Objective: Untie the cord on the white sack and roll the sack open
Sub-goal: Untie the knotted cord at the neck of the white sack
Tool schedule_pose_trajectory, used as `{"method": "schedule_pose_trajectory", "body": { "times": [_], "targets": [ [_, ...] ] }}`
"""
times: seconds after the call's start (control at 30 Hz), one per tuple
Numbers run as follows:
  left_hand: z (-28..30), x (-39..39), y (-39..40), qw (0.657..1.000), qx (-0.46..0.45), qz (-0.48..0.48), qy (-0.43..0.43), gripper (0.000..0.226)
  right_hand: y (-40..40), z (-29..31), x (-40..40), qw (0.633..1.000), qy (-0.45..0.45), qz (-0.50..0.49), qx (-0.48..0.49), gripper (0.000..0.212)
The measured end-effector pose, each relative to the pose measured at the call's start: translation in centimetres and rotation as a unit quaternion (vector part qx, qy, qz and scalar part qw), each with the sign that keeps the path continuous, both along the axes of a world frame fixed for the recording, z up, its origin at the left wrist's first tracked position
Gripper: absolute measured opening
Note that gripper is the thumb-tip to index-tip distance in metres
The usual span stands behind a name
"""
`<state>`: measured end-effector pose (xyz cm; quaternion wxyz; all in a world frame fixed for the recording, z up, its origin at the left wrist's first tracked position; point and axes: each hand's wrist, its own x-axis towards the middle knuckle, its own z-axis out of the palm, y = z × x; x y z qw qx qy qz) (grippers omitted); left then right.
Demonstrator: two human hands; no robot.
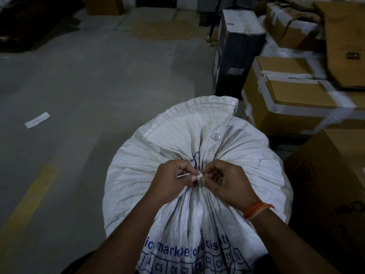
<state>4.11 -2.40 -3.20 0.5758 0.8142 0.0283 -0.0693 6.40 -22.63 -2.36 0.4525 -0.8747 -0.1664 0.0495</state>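
Note:
A large white woven sack (pixel 138 175) with blue print stands in front of me, its neck gathered tight in the middle. A thin white cord (pixel 194 176) is knotted around the neck. My left hand (pixel 173 179) pinches a cord end on the left of the knot. My right hand (pixel 227 179), with an orange thread band at the wrist, pinches the knot from the right. The sack's loose top flap (pixel 197 119), with a metal eyelet (pixel 216 137), lies folded away from me.
Taped cardboard boxes (pixel 292 99) are stacked at the right, with a black box (pixel 235 54) behind and another carton (pixel 331 190) close beside the sack. Grey concrete floor with a yellow line (pixel 29 198) and a paper slip (pixel 37 120) lies at the left.

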Motion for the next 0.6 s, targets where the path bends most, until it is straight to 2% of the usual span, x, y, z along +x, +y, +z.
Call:
{"method": "schedule_pose_trajectory", "body": {
  "times": [0.1, 0.37, 0.47, 0.53, 0.6],
  "targets": [
    [0.3, -0.2, -0.1, 1.0, 0.008, -0.013, -0.007, 0.018, 0.1, 0.0, -0.3, 1.0, 0.021, 0.009, 0.021, 0.032],
    [1.2, -0.3, 0.4, 0.998, -0.054, -0.023, 0.032, 0.011, 0.6, -0.5, -0.2, 1.0, 0.014, -0.01, 0.021, 0.023],
    [1.6, -0.1, 0.9, 0.997, -0.06, 0.032, 0.033, 0.012, 0.5, -0.7, -0.1, 1.0, 0.022, -0.012, 0.008, 0.026],
    [1.1, 0.2, 1.5, 0.999, -0.017, 0.044, 0.011, 0.016, 0.4, -0.8, -0.1, 1.0, 0.023, -0.007, 0.001, 0.027],
    [0.1, 0.3, 1.6, 0.997, 0.078, 0.013, -0.023, 0.02, 0.4, -0.8, -0.1, 1.0, 0.022, -0.002, -0.001, 0.026]
  ]
}}
